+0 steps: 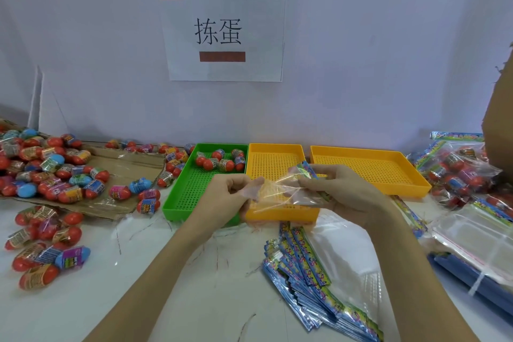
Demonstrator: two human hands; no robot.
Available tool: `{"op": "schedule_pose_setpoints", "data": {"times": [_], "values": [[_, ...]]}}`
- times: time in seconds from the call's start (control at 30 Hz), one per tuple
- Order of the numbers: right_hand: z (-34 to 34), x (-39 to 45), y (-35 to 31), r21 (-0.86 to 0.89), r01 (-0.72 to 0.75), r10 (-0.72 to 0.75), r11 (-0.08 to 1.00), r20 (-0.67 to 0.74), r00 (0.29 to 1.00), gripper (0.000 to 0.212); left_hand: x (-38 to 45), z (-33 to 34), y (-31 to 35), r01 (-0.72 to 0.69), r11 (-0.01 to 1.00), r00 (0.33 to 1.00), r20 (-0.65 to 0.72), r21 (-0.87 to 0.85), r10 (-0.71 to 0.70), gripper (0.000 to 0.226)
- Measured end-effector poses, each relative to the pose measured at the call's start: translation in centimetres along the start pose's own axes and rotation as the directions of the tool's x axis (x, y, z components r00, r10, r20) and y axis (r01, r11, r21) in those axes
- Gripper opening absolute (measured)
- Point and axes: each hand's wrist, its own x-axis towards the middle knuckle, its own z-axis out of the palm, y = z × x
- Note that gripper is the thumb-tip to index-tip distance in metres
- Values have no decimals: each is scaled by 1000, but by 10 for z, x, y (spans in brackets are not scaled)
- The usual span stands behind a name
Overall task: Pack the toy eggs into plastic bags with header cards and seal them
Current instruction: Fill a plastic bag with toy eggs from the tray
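Both hands, the left hand (231,191) and the right hand (330,189), pinch the thin plastic bag (280,191) with its header card (308,171) above the yellow tray (274,148), so the slippery film may tear or slip before the toy eggs (219,161) go in.

Head-worn view, forward-down, close over table (194,272)

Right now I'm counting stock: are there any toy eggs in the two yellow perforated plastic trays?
No: both yellow perforated plastic trays show only bare mesh, while the toy eggs sit in the green perforated tray.
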Motion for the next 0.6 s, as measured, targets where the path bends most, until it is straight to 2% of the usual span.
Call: {"op": "schedule_pose_setpoints", "data": {"times": [0.03,0.1,0.17,0.2,0.33,0.37,0.43,0.47,0.5,0.53,0.6], "values": [[2,1,1,23,11,-9,1000,-56,998,39,1,0,0,6,1000,999,-36,-26,-7,40],[5,3,3,50,40,-33,998,-131,991,23,3,2,5,74,973,994,-65,-220,-90,45],[6,5,3,37,61,-52,997,-204,977,18,5,3,7,155,907,986,5,-392,-166,72],[6,6,3,24,68,-60,997,-235,970,18,5,3,6,145,907,988,15,-396,-152,73],[12,5,5,-51,57,-69,997,-279,958,25,1,3,4,73,920,993,-61,-385,-104,47],[17,5,5,-145,80,-123,986,-316,941,32,0,4,5,81,916,988,-86,-394,-124,40],[25,4,3,-431,220,-384,875,-344,857,46,0,5,6,101,909,972,-154,-405,-177,33],[30,3,1,-512,314,-497,800,-272,824,51,0,4,7,92,910,961,-202,-405,-187,30],[35,3,0,-532,387,-539,753,-161,827,53,1,3,7,72,915,950,-253,-397,-184,29],[41,1,-1,-504,424,-511,753,-41,859,54,1,2,6,48,920,941,-292,-389,-173,29],[54,-1,1,-460,375,-332,805,175,927,57,-1,3,7,4,922,923,-354,-387,-152,30]]}}
